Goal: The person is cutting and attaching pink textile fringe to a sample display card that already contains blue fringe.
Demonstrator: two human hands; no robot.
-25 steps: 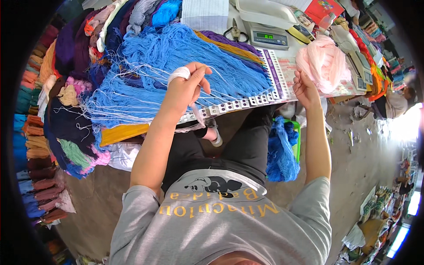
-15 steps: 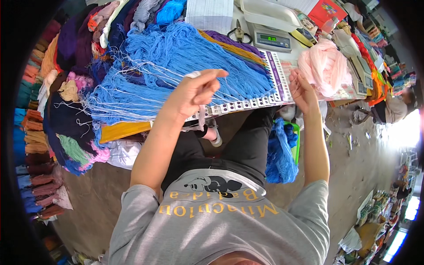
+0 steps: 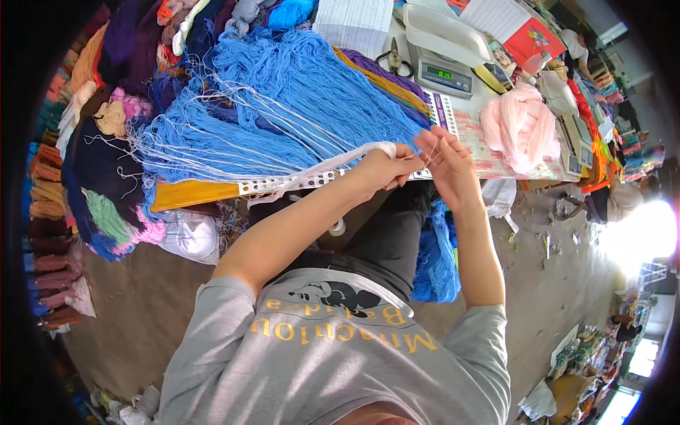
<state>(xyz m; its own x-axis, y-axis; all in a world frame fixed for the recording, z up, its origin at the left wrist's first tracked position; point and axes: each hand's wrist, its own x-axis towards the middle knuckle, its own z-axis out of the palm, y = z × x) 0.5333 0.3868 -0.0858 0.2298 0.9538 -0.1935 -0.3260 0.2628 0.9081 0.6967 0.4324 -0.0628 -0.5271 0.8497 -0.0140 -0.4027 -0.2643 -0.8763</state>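
White yarn [image 3: 322, 167] runs from the left over my left hand [image 3: 391, 167], whose fingers are closed on it near the table's front edge. Close on its right, my right hand [image 3: 450, 167] is raised with its fingers curled at a thin pale thread [image 3: 429, 157] that spans the gap between both hands. Part of that grip is too fine to make out. Behind the hands, a broad spread of blue yarn [image 3: 283, 92] covers the table, with loose white strands across it. A white punched card strip [image 3: 258, 187] lies along the front edge, partly hidden by my left arm.
A pink yarn bundle [image 3: 521, 129] sits at the right, behind it a digital scale [image 3: 446, 78] with a clear plastic tray [image 3: 446, 34]. Black-handled snips [image 3: 394, 59] and printed sheets [image 3: 350, 25] lie nearby. Blue yarn [image 3: 433, 262] hangs below the table beside my leg.
My left hand has moved right and its pointing finger has curled in. My right hand has come left and lower, so both hands now meet near the card. The view has shifted slightly.
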